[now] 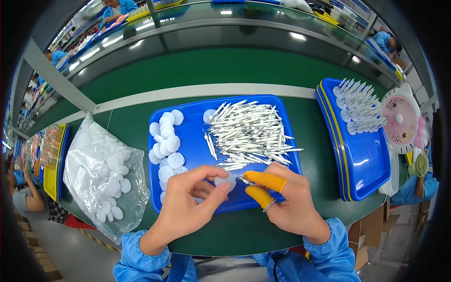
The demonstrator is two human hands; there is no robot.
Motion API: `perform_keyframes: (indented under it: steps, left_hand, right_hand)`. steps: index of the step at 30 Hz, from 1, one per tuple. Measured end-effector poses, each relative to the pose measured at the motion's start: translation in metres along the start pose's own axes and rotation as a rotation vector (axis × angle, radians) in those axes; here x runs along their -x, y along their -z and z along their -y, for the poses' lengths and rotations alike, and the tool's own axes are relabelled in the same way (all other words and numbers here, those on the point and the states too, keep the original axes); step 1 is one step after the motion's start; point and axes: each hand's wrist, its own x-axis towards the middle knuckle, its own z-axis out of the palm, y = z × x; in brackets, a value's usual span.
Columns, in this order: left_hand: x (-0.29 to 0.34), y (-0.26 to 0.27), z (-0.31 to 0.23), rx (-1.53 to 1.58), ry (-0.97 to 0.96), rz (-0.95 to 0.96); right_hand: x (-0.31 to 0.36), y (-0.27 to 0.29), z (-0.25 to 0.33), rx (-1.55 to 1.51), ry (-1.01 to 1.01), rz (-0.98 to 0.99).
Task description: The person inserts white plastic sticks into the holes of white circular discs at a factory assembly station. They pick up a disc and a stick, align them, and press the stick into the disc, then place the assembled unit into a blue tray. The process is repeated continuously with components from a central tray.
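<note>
My left hand (188, 199) pinches a translucent white round disc (229, 180) between thumb and forefinger, above the near edge of a blue tray (190, 105). Yellow finger covers sit on the thumb and forefinger of my right hand (293, 202), which grips a thin white stick (244, 180) with its tip pointing at the disc. Whether the tip touches the disc I cannot tell. In the tray lie a big heap of white sticks (249, 131) with dark thin ends and, along the left side, several loose white discs (167, 141).
A clear plastic bag (89, 164) of white discs lies left of the tray. To the right, stacked blue and yellow trays (366, 174) carry upright assembled pieces (359, 108); a pink-and-white fan (400, 117) stands beside them. Beyond runs a green conveyor belt (197, 68). Other people work farther off.
</note>
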Motion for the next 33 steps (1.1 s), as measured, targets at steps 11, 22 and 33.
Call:
perform_keyframes:
  steps: [11,22,33]
  left_hand:
    - [-0.004,-0.015,0.011,-0.132,-0.249,-0.155]
    - [-0.001,-0.021,0.008,-0.300,-0.267,-0.183]
    - [0.006,-0.028,0.014,-0.412,-0.390,-0.219]
  right_hand:
    - [0.005,-0.009,-0.007,0.076,0.050,0.115]
    - [0.002,-0.016,-0.010,0.134,0.041,0.082]
    - [0.014,-0.031,-0.005,0.068,0.032,-0.059]
